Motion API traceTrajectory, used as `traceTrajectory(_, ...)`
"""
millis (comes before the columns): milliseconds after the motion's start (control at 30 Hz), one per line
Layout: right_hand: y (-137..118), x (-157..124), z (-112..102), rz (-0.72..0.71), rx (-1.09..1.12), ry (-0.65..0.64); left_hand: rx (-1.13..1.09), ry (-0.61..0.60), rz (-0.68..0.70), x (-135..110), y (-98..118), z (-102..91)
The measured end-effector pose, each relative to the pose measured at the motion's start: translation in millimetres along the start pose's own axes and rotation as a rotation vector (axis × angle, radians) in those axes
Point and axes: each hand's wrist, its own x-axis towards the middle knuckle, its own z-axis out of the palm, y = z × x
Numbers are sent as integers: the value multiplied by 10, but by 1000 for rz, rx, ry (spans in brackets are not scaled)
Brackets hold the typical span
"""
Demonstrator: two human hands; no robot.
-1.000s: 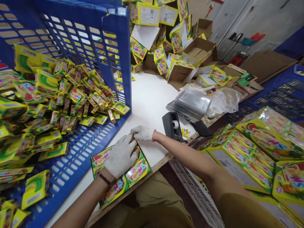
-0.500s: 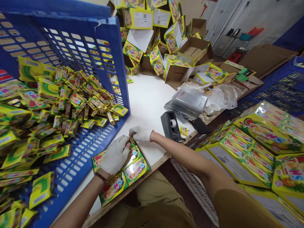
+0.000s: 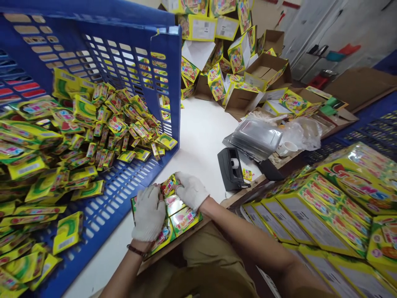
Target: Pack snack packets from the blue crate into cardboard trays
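Both my hands wear white knit gloves and rest on a shiny wrapped pack of yellow-green candy boxes [image 3: 182,219] at the near edge of the white table [image 3: 201,136]. My left hand [image 3: 149,213] lies curled over the pack's left side. At the pack's far end my right hand [image 3: 191,189] pinches the wrap. Between the two hands the far corner of the pack [image 3: 169,185] stands lifted.
A big blue slatted crate [image 3: 118,194] holding several loose small yellow packets lies on the left. A black tape dispenser [image 3: 231,169] and a stack of clear plastic sheets [image 3: 256,138] are to the right. Open cartons pile at the back. Wrapped packs [image 3: 325,207] are stacked at right.
Both hands drew closer together over the pack. The pack's far end has tipped up between the fingers. My view shifted a little to the left.
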Motion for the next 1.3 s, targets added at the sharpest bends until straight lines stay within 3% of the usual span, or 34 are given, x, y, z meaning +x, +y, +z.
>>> traceTrajectory(67, 39, 45, -16, 53, 126, -15, -26, 36, -9, -6, 4, 0)
traceTrajectory(167, 81, 90, -44, 104, 100, -35, -98, 88, -13, -30, 4, -11)
traceTrajectory(333, 78, 138, -77, 64, -31, -123, -276, -6, 117, -42, 29, 23)
traceTrajectory(467, 132, 130, -39, -32, -87, -146, -327, -48, 189, 145, 114, 98)
traceTrajectory(633, 214, 96, -18, -96, -77, -171, -430, -230, 187, 534, 150, 118)
traceTrajectory(800, 283, 130, -66, -128, -41, -216, -458, -199, 112, 562, 91, 117)
traceTrajectory(1033, 283, -47, -80, -98, -58, -210, -378, -129, 231, 396, 78, 205)
traceTrajectory(1167, 202, -276, -62, -27, -177, -161, -252, -202, 343, 454, 133, 147)
traceTrajectory(1300, 181, -325, -80, -8, -239, -146, -122, -323, 393, 532, 146, 49)
